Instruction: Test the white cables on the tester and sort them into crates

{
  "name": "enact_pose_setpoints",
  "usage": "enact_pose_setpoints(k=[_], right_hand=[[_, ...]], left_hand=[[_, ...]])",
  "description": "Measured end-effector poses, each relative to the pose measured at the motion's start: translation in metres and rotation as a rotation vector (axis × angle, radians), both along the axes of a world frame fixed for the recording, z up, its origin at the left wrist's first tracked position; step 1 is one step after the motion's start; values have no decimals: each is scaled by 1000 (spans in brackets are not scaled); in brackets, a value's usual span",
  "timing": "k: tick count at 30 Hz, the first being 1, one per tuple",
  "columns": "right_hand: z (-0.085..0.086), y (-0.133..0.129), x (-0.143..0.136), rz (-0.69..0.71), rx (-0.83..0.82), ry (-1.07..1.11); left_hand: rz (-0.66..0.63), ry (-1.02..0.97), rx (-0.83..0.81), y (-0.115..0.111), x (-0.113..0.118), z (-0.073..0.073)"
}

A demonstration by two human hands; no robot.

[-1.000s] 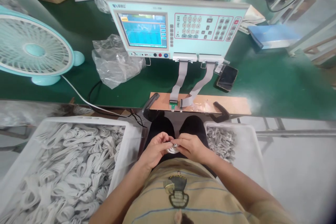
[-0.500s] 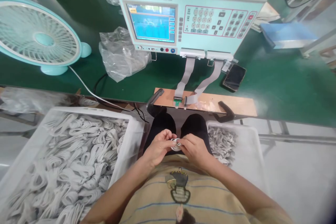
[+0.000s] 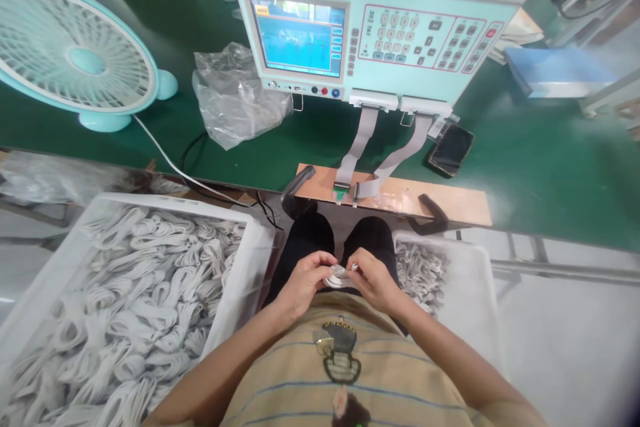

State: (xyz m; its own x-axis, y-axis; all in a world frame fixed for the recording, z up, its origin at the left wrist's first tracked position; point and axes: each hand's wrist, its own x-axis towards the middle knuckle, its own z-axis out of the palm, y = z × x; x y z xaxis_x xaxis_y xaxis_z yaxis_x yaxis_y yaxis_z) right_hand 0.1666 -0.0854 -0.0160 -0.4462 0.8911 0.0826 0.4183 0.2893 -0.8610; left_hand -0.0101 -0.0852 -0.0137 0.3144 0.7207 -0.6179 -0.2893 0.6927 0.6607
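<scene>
A small coil of white cable (image 3: 337,277) is held between my two hands, above my lap. My left hand (image 3: 306,280) pinches the coil's left side between thumb and fingers. With closed fingers, my right hand (image 3: 371,280) grips the cable's right part, and a small white end shows at its fingertips. Left of me, a white bin (image 3: 235,300) holds a heap of coiled white cables (image 3: 145,307). At my right, another white bin (image 3: 475,307) holds smaller cable bundles (image 3: 423,273).
On the green table (image 3: 540,167) stand a tester with a screen (image 3: 300,37), a fan (image 3: 85,60), a plastic bag (image 3: 237,100) and a phone (image 3: 451,149). Grey ribbon cables (image 3: 363,140) run to a wooden board (image 3: 465,203) clamped at the edge.
My right hand has moved slightly right and up, away from my left hand, with a cable end at its fingertips. More of the coil shows. The view has shifted slightly.
</scene>
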Motion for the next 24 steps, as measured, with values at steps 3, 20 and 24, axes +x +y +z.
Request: enact_pose_setpoints(k=[3,20,24], right_hand=[[-7,0,1,-65,2,2],[-23,66,-12,-555,-369,492],[-19,68,-18,-543,-449,569]], left_hand=[[-134,10,6,1,-1,-3],[205,158,312,63,35,-21],[215,33,194,61,35,-15]])
